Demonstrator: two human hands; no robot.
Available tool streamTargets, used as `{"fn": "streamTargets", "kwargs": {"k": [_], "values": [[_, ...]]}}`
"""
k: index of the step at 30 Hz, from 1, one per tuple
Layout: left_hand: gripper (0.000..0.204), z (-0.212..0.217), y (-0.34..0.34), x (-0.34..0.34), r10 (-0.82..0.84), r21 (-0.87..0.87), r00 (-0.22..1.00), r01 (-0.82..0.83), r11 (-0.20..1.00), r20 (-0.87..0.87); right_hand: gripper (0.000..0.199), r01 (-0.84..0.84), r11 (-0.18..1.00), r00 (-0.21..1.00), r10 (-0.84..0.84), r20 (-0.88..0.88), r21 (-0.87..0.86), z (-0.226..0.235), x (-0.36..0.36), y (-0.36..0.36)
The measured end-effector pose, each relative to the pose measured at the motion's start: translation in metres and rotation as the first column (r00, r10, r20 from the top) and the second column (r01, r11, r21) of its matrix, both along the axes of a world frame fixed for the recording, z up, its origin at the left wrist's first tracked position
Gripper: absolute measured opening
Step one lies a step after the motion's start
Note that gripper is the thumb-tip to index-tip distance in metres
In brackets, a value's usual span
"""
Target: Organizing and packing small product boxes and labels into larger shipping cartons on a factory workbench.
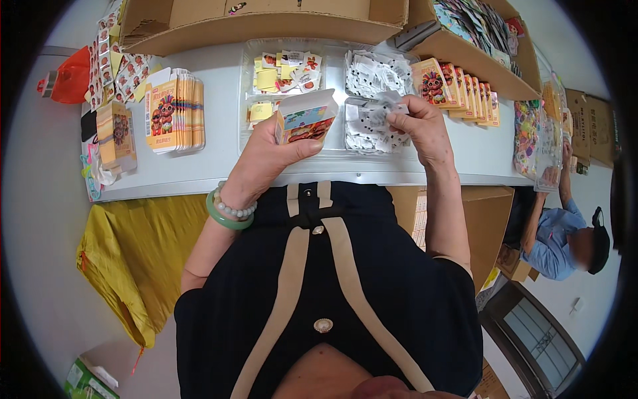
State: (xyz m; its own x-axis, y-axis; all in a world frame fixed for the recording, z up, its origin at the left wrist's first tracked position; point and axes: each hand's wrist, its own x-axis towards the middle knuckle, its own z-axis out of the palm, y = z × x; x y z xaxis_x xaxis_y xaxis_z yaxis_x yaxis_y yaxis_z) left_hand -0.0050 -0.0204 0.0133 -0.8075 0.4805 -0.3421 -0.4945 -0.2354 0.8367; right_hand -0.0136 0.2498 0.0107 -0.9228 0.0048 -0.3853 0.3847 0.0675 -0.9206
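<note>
My left hand (pixel 266 156) holds a small colourful carton (pixel 306 116) with its top flap open, above the near edge of the white table (pixel 219 163). My right hand (pixel 419 126) pinches a small clear packet (pixel 382 113) of white bits, just right of the carton. Right under that hand lies a pile of the same clear packets (pixel 372 73) in a clear tray (pixel 247 66). The tray's left part holds small yellow and picture cards (pixel 282 70).
A stack of flat cartons (pixel 174 110) lies at the left of the table, a row of filled cartons (pixel 458 90) at the right. Open cardboard boxes (pixel 266 23) stand behind. Yellow cloth (pixel 143 246) hangs below the table. A person in blue (pixel 558 239) sits at the right.
</note>
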Motion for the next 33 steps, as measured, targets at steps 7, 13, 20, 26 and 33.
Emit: {"fn": "streamTargets", "kwargs": {"k": [7,13,20,26,33], "values": [[0.047,0.0,-0.002,0.001,-0.013,0.002,1.0,0.013,1.0,-0.002,0.016,-0.078,0.987,0.992,0.091,-0.088,0.14,-0.006,0.001,0.006],[0.045,0.0,-0.003,-0.001,-0.032,-0.032,0.999,0.032,0.999,-0.015,0.018,-0.009,0.992,0.992,0.025,-0.126,0.126,0.001,0.001,0.001],[0.044,-0.001,-0.002,-0.002,-0.04,-0.044,0.999,0.039,0.998,-0.016,0.016,-0.036,0.981,0.989,0.063,-0.137,0.19,0.002,-0.007,0.008],[0.044,-0.001,-0.003,-0.003,-0.028,-0.06,0.999,0.027,0.998,-0.015,0.022,-0.376,0.764,0.912,0.405,0.065,0.524,0.0,0.002,-0.024],[0.046,-0.002,-0.002,-0.005,-0.016,-0.037,1.0,0.016,0.999,0.002,0.041,-0.353,0.422,0.856,0.506,0.106,0.835,-0.015,-0.002,-0.035]]}}
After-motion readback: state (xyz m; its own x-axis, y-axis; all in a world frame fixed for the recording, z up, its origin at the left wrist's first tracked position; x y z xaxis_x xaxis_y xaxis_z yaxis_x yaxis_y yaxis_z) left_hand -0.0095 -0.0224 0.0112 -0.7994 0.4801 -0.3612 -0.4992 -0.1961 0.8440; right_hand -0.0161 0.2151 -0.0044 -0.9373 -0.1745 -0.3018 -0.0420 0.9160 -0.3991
